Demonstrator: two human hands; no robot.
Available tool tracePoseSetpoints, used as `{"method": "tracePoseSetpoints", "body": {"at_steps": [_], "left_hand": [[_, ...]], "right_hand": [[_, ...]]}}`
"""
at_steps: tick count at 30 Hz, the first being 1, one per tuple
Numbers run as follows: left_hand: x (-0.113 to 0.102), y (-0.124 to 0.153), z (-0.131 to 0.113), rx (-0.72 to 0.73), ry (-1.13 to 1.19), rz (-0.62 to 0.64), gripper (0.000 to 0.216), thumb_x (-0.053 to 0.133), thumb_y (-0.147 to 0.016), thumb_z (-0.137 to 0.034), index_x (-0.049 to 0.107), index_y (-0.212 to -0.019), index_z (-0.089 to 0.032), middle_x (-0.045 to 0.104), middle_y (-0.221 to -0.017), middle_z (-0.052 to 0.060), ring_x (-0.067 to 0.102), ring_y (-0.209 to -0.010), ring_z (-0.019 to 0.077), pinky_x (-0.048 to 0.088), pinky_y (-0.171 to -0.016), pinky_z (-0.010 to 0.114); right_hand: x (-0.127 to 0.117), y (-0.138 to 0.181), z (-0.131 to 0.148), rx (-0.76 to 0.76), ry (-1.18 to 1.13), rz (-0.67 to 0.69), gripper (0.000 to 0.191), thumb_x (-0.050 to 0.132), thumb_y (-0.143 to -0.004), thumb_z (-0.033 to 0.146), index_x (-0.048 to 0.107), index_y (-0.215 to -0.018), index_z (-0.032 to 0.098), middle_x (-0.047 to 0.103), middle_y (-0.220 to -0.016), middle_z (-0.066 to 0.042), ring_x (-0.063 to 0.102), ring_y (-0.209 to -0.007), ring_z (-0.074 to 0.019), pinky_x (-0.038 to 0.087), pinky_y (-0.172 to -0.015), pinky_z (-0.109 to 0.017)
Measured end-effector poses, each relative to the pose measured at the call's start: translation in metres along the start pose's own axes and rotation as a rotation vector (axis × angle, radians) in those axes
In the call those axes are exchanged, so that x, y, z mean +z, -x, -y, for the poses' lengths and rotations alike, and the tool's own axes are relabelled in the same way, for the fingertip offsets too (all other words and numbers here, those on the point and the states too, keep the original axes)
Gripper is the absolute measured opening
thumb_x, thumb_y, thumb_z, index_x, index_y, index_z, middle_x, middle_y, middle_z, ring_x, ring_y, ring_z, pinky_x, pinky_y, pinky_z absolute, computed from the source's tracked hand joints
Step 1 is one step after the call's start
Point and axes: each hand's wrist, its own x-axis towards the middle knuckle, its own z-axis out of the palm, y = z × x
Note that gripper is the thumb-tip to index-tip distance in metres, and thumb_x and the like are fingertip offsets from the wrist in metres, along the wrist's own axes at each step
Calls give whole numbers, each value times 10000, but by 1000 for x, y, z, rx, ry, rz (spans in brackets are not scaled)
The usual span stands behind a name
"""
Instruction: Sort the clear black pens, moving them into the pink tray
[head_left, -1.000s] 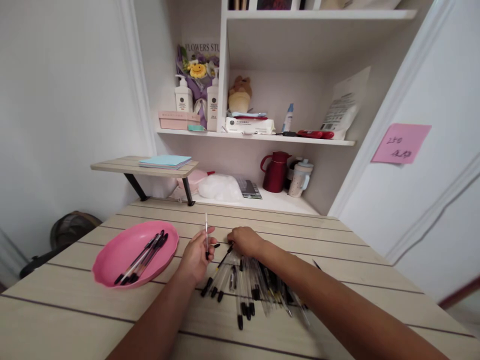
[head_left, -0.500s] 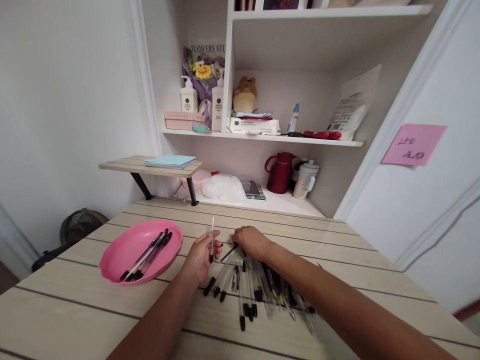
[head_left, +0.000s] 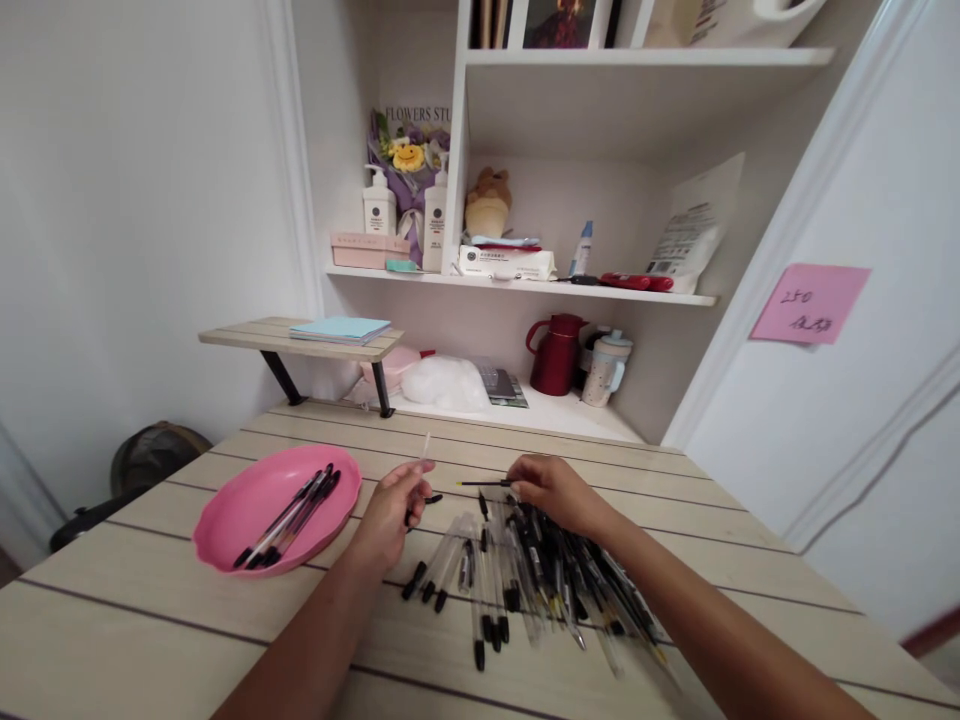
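My left hand (head_left: pixel 396 505) is closed around a clear pen barrel (head_left: pixel 427 446), whose see-through end points up above the fingers. A small black piece (head_left: pixel 433 499), perhaps a cap, shows beside these fingers. In a pinch, my right hand (head_left: pixel 551 490) holds a thin dark pen refill (head_left: pixel 481 484) with a yellow tip, pointing left toward the other hand. Below the right hand spreads a pile of refills and pen parts (head_left: pixel 559 570), partly covered by the forearm. Clear barrels with black caps (head_left: pixel 491 600) lie at the pile's left side.
A pink scalloped tray (head_left: pixel 225 500) at the left contains several assembled pens (head_left: pixel 292 520). Behind it, a small raised shelf (head_left: pixel 300 340) bears blue paper (head_left: pixel 341 328). A red jug (head_left: pixel 556 355) and a pale cup (head_left: pixel 606 370) stand at the back.
My right hand has moved right and lifted a refill, which now lies level in its fingers. The barrel in my left hand has sunk lower into the grip.
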Motion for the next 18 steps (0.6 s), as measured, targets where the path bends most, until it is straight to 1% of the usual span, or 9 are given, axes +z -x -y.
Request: {"method": "tracePoseSetpoints", "body": {"at_steps": [2, 4, 5, 7, 9, 12, 18], "left_hand": [[5, 3, 2, -5, -57, 71, 311, 570, -700, -332, 592, -922, -115, 516, -576, -15, 341, -370, 27, 178, -340, 164], [11, 7, 5, -24, -106, 134, 303, 567, -703, -334, 599, -905, -111, 514, -568, -16, 322, -356, 24, 153, -334, 170], [14, 9, 7, -36, -124, 159, 299, 565, -704, -337, 601, -898, -112, 515, -565, -17, 314, -349, 23, 142, -332, 172], [19, 13, 8, -65, -148, 195, 296, 564, -705, -344, 606, -884, -113, 518, -558, -17, 302, -340, 22, 123, -329, 176], [23, 16, 9, -94, -155, 221, 295, 566, -702, -346, 609, -879, -113, 521, -555, -17, 294, -338, 21, 112, -329, 177], [24, 18, 9, -119, -146, 248, 292, 569, -698, -334, 609, -886, -113, 524, -551, -17, 292, -341, 23, 104, -331, 176], [25, 19, 7, -140, -143, 279, 286, 574, -692, -323, 609, -876, -106, 530, -539, -12, 271, -328, 25, 103, -332, 179]], "right_hand": [[-4, 9, -3, 123, -390, -68, 146, 551, -702, 285, 575, -745, 148, 558, -621, 16, 515, -546, -102, 402, -553, -237], [-7, 16, -3, 222, -704, -160, 201, 617, -647, 322, 570, -731, 145, 522, -577, 40, 486, -479, -78, 396, -502, -223], [-9, 19, -3, 249, -819, -209, 226, 647, -621, 330, 568, -725, 146, 513, -566, 46, 479, -464, -71, 391, -485, -216], [-14, 22, -1, 275, -977, -299, 254, 683, -594, 337, 565, -714, 147, 503, -547, 51, 471, -449, -62, 386, -463, -203], [-19, 22, 0, 266, -1073, -373, 262, 692, -597, 342, 568, -718, 146, 505, -545, 49, 481, -458, -59, 398, -465, -196], [-24, 21, 0, 231, -1148, -448, 270, 697, -601, 342, 585, -749, 145, 519, -562, 41, 504, -481, -63, 420, -477, -195], [-21, 17, -4, 210, -1160, -509, 311, 692, -609, 359, 606, -810, 138, 542, -563, 21, 519, -479, -79, 435, -462, -207]]}}
